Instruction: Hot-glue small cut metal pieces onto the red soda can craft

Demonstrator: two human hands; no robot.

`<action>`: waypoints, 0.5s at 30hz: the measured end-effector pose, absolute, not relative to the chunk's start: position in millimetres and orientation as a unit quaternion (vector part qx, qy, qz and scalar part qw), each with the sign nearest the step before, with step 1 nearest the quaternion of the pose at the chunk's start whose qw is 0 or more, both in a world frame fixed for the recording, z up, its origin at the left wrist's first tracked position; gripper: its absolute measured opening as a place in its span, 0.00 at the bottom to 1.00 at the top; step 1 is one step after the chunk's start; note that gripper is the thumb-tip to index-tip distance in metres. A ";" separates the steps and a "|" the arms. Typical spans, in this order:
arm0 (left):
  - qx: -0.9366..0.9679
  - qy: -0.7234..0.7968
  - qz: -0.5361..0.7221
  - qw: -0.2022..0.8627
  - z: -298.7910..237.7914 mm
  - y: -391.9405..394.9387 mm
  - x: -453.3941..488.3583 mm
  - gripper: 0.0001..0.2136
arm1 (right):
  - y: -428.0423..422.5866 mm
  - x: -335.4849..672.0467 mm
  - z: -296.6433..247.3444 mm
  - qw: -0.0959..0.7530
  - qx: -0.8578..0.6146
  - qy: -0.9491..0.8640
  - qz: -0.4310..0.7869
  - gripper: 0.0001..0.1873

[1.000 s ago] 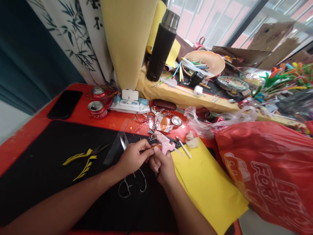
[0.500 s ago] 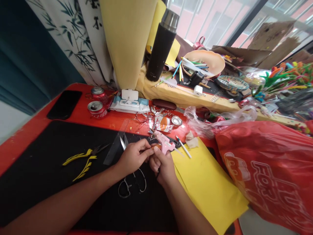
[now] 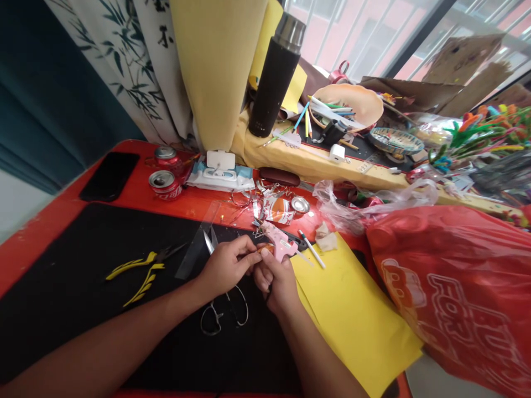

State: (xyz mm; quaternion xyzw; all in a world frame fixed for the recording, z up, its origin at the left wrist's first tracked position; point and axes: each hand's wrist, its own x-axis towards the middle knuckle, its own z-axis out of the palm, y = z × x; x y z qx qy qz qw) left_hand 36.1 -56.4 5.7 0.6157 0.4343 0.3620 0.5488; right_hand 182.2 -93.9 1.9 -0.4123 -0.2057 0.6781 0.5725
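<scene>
Over black mat (image 3: 62, 287) beside yellow card (image 3: 357, 320), we note left hand (image 3: 226, 268) pinching orange scrap (image 3: 265, 249), right hand (image 3: 276, 282) curled around pink glue gun (image 3: 280, 242); nozzle (image 3: 257, 224), if hot, could burn us.

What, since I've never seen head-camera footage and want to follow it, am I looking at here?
A camera worn on a person's head looks down at their own bare hands; no machine is involved. The left hand and right hand close around a pink glue gun, with a small orange piece at the fingertips. Below them, on a red table, lies a black mat holding yellow-handled pliers and scissors. Yellow paper lies to the right.
</scene>
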 end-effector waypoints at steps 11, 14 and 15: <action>0.674 0.451 0.382 0.442 4.7 -60.9 34.3 0.10 | -94.4 182.0 2.7 0.575 -0.402 -0.223 0.677 0.24; 0.662 0.448 0.372 0.471 4.3 -59.5 34.8 0.10 | -93.9 181.8 3.5 0.571 -0.406 -0.221 0.678 0.24; 0.658 0.448 0.369 0.479 4.3 -58.9 34.9 0.10 | -93.7 181.8 3.4 0.571 -0.407 -0.220 0.678 0.25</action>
